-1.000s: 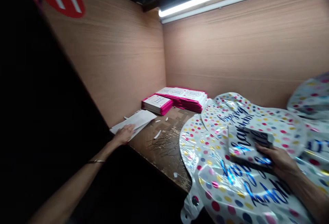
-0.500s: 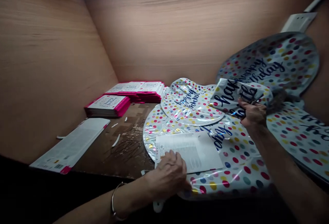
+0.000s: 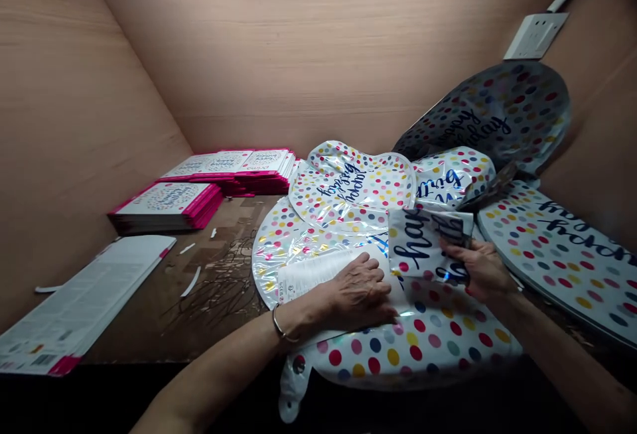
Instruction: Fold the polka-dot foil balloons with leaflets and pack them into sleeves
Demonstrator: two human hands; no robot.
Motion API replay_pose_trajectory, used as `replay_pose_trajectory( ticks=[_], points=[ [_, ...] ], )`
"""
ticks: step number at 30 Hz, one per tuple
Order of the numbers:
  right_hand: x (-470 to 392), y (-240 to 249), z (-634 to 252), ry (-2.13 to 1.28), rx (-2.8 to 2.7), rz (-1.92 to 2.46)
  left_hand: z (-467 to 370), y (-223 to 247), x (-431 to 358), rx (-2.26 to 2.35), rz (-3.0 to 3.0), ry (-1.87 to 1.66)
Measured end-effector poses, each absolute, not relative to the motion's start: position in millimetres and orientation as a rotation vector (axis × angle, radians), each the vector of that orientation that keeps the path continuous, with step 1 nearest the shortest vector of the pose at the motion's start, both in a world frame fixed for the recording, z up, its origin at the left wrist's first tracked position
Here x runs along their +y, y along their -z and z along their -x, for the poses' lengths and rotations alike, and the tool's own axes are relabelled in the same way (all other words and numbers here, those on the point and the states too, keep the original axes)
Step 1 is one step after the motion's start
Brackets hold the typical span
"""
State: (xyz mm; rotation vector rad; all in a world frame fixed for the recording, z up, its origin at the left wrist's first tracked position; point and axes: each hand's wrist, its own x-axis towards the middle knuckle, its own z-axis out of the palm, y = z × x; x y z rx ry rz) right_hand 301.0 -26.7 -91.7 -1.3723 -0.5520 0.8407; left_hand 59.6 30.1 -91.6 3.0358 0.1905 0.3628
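Observation:
My right hand (image 3: pixel 480 268) pinches a folded foil balloon (image 3: pixel 423 245) with dark lettering, held above the large dotted balloons. My left hand (image 3: pixel 362 293) rests on a white printed sheet (image 3: pixel 311 276), its fingers curled near the sheet's right part; whether they grip it is hidden. Under the sheet lies a large dotted foil balloon (image 3: pixel 428 341), whose tail hangs over the table's front edge. Just behind the sheet is another dotted balloon (image 3: pixel 353 185) with dark lettering.
Pink-edged printed packets (image 3: pixel 164 205) are stacked at the back left. White printed sleeves (image 3: pixel 94 294) lie at the front left. More dotted balloons (image 3: pixel 567 255) lie at the right; one (image 3: pixel 517 115) leans on the wall below a white socket (image 3: pixel 535 36). Paper scraps dot the brown table (image 3: pixel 219 294).
The view has shifted right. My right hand has brought the folded balloon down and left, close to my left hand. My left hand has slid rightward across the sheet.

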Motion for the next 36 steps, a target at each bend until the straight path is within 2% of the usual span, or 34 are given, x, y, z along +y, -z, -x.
replay_pose_trajectory(
  ticks=[4, 26, 36],
  points=[
    [-44, 113, -301, -1.012, -0.491, 1.473, -62, 92, 35, 0.167, -3.008, -0.403],
    [-46, 115, -298, -1.038, -0.625, 1.62, -67, 86, 36, 0.078, -2.975, -0.336],
    [-23, 101, -290, -1.137, -1.142, 1.746, -65, 85, 27, 0.087, -2.995, -0.42]
  ],
)
